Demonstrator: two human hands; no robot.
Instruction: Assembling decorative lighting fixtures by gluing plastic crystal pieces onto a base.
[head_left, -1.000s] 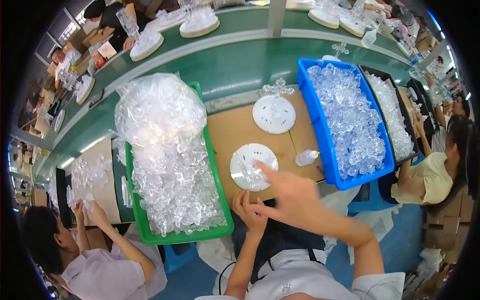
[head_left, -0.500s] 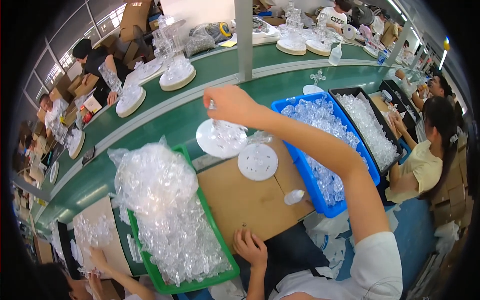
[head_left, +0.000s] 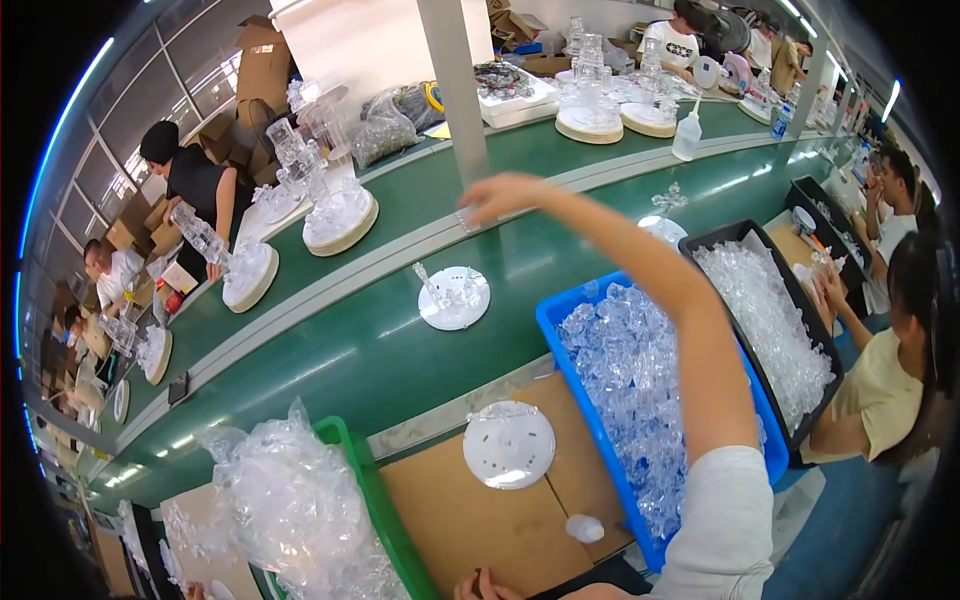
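Note:
My right hand point(head_left: 503, 198) reaches over the far edge of the green belt, beside the grey post; it is slightly blurred, with its fingers apart and nothing visible in them. Nearer to me, a round white base with clear plastic pieces point(head_left: 455, 300) lies on the belt, one clear stem leaning up from it. Of my left hand point(head_left: 485, 586), only spread fingers show at the bottom edge, by the cardboard; a tiny dark thing lies at their tips. Ahead of them sits another white disc point(head_left: 509, 446) with slots and a clear piece at its rim.
A green crate point(head_left: 375, 510) with clear parts and a plastic bag stands left. To the right are a blue crate point(head_left: 590, 440) and a black crate point(head_left: 790, 430) of clear pieces. A small white bottle point(head_left: 584, 528) lies on the cardboard point(head_left: 450, 520). Co-workers sit around the line.
My right hand has let go of the clear piece on the white base and moved farther away. That base now rests on the belt. The view has tilted up, putting my left hand at the bottom edge.

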